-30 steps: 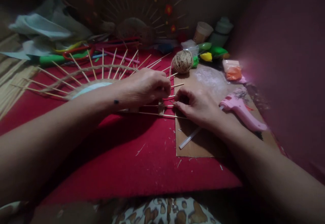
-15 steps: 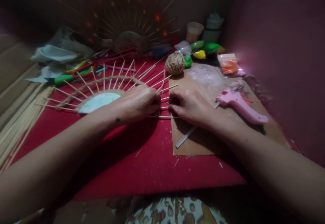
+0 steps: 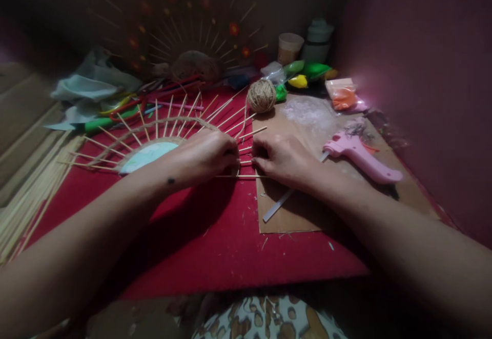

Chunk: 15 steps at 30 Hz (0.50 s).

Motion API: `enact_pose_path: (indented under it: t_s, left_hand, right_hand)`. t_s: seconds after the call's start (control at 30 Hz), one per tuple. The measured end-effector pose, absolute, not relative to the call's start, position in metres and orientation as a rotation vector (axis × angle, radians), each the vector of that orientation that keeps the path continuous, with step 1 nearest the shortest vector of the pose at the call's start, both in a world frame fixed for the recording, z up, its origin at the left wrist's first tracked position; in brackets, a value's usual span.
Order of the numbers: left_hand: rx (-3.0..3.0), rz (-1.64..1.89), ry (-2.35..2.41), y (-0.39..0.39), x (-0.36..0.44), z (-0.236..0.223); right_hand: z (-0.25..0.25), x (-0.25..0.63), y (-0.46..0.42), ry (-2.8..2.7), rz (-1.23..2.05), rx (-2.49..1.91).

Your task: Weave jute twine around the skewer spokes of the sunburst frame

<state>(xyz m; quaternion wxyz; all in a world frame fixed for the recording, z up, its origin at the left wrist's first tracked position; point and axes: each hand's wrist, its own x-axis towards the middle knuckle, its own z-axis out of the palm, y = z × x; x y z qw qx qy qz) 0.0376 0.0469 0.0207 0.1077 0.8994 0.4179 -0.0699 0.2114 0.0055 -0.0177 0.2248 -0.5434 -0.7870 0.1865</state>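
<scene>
A fan-shaped frame of thin wooden sticks [image 3: 132, 133] lies on the red tabletop, its sticks radiating from a pale blue half-disc [image 3: 151, 155]. A band of jute twine [image 3: 169, 119] is woven across the sticks. My left hand [image 3: 215, 154] is closed over the right-hand sticks, where the twine passes beneath its fingers. Facing it, my right hand [image 3: 280, 159] pinches the end of one stick with thumb and forefinger. A small gap separates the two hands, with several sticks crossing it. Behind them sits the twine ball [image 3: 262, 96], its strand trailing down toward my left hand.
Cardboard [image 3: 292, 216] lies under my right hand, bearing a pink glue gun [image 3: 365, 159] with a clear glue stick [image 3: 277, 206]. Loose sticks [image 3: 36, 195] lie at left. A cup [image 3: 290, 47], a bottle [image 3: 318, 39] and coloured clay packets [image 3: 342, 95] stand behind.
The view has shifted, bringing more of the pale half-disc into sight. My left hand has come down over the twine-wrapped part of the lower sticks; my right hand stays at the stick ends.
</scene>
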Motion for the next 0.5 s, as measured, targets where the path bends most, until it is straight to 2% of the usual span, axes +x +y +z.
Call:
enact_pose_path:
  t_s: [0.13,0.5]
  left_hand:
    - [2.62,-0.108,1.262,0.047,0.031,0.023]
    - [2.645,-0.155,1.302,0.047,0.038,0.013]
  right_hand:
    - [-0.018,0.211,0.006,-2.183,0.506,-1.515]
    - [-0.019,0.211,0.006,-2.182,0.465,-1.521]
